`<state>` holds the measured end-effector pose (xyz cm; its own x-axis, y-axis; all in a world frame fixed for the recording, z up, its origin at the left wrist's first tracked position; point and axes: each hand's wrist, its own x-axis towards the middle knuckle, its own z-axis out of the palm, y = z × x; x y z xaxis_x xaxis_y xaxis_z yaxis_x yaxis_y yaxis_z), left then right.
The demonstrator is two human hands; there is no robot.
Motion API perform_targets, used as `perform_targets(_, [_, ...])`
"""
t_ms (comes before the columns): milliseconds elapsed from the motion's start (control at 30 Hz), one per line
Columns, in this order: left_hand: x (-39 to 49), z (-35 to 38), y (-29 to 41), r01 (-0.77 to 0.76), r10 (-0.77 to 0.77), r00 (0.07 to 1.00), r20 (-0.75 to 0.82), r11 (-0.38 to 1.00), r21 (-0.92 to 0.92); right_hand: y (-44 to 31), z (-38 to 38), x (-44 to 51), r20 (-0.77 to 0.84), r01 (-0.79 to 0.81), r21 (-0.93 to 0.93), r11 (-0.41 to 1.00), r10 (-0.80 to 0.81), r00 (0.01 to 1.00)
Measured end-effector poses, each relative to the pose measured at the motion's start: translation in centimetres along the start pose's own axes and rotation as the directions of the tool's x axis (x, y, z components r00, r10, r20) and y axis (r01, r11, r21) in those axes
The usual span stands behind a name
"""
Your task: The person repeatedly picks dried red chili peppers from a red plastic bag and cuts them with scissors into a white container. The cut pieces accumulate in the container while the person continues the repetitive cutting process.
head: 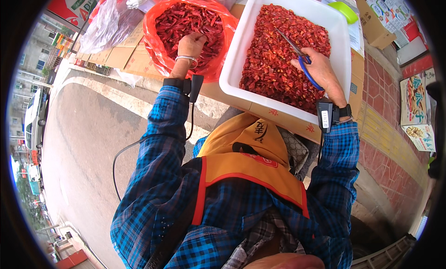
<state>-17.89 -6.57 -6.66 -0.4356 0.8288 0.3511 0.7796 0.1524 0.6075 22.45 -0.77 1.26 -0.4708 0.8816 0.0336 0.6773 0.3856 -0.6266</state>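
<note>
My left hand [191, 48] reaches over a red plastic bag [152, 42] full of whole dried red chilies [174, 21]. Its fingertips are pinched together at the chilies; whether one is between them is hidden. To the right, my right hand [322, 65] holds scissors with blue handles [311, 76] above a white plastic tub [342, 60]. The blades point away from me towards the far left and look nearly together. Short cut pieces of dried red chili [271, 70] cover the floor of the tub.
Flattened cardboard [134, 55] lies under the bag and tub. A clear plastic bag [108, 25] sits at the far left, a bright green plastic container [343, 12] past the tub's far right corner. Printed cartons [416, 102] stand on the paving to the right. Cables hang from both wrist devices.
</note>
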Motion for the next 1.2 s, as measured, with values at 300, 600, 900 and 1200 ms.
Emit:
perform_targets(300, [0.1,-2.5,8.8,0.378,-0.188,0.925,0.329,0.544,-0.749,-1.3,0.2,-0.2,0.062,0.082,0.293,0.953,-0.105,0.993])
perform_targets(600, [0.1,1.0,17.6,0.457,0.057,0.836,0.546,0.478,-0.750,-2.6,-1.1,-1.7,0.198,0.019,0.443,0.897,-0.119,0.973])
perform_targets(900, [-0.9,4.4,20.7,0.541,0.086,0.754,0.652,0.482,-0.689,-2.3,-1.3,-1.7,0.115,-0.078,0.505,0.860,0.022,0.993])
perform_targets(1200, [-0.5,5.5,21.4,0.568,0.068,0.733,0.677,0.486,-0.664,-2.6,-1.3,-1.9,0.080,-0.108,0.557,0.824,0.076,0.994])
